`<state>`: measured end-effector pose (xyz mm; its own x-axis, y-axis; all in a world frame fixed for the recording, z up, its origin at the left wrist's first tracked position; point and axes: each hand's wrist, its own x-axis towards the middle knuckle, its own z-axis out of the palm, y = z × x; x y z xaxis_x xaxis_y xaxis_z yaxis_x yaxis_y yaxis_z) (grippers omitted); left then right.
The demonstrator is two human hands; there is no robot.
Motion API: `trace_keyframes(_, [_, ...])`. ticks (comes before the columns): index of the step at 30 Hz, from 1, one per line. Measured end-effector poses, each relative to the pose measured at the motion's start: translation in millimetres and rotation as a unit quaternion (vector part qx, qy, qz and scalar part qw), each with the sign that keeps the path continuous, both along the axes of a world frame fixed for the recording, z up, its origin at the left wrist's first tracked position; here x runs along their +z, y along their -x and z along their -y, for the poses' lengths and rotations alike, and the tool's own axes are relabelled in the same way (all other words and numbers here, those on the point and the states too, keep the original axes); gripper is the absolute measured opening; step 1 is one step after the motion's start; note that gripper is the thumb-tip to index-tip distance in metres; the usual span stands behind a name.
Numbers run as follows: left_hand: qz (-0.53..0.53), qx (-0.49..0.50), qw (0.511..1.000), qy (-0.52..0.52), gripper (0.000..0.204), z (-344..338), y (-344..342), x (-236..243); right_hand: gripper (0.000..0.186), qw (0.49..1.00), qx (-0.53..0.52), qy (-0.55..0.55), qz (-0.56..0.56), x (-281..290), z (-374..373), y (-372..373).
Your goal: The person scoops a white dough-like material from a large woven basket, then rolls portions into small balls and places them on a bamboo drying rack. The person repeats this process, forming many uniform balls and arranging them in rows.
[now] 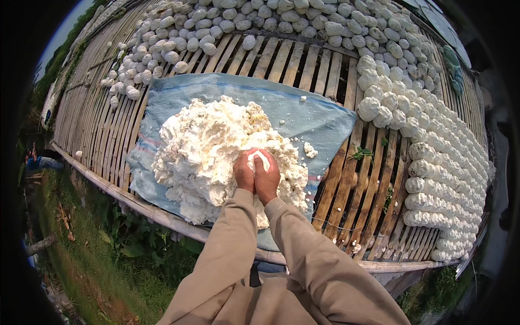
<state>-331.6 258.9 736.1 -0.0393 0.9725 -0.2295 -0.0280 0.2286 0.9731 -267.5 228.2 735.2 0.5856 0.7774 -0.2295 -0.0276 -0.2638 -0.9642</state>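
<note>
A large heap of crumbly white dough-like mass lies on a blue woven sheet. At the heap's near right side, my left hand and my right hand press together around a lump of the same white stuff. Both sets of fingers are curled round the lump, and part of it shows between the thumbs. A small loose crumb rests on the sheet to the right.
The sheet lies on a bamboo slat platform with gaps between slats. Rounded greyish-white lumps are piled along the far side. Rows of white shaped lumps stand at right. A bamboo edge pole borders the grass below.
</note>
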Motion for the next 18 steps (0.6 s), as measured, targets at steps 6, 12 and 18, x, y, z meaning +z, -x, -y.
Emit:
trace_keyframes(6, [0.433,-0.01,0.888,0.151,0.078,-3.3,44.1,77.1,0.043,0.962,0.107,-0.147,0.204,115.3,-10.5,-18.8])
trace_keyframes(12, [0.519,-0.024,0.832,0.195,0.075,15.0,30.6,58.9,0.031,0.921,0.124,-0.161,0.332,155.7,-9.9,-13.1])
trace_keyframes(18, [0.248,-0.12,0.96,0.054,0.075,40.8,4.6,37.5,0.035,0.931,0.122,-0.057,0.34,131.0,40.3,-50.1])
